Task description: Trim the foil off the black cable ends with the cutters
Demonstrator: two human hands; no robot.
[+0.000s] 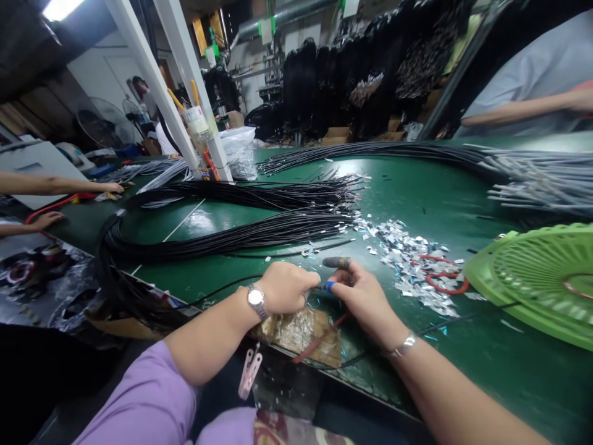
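Observation:
My left hand [285,288], with a watch at the wrist, is closed in a pinch around a thin black cable [221,288] that comes in from the left. Close beside its fingertips is my right hand [364,293]. Blue tape wraps its thumb and a grey cover sits on its index finger, which points left. The other right fingers curl in, and what they hold is hidden. Beneath both hands lies a brown board [327,352] covered with clear tape at the table edge. A reddish strip [319,340] crosses the board below my right hand.
Black cable bundles [222,238] lie across the green table [417,198]. Small white scraps [412,266] are heaped ahead, beside a green basket [537,278]. A pink clothespin [250,374] hangs at the front edge. Other people's arms [55,184] show at left and right.

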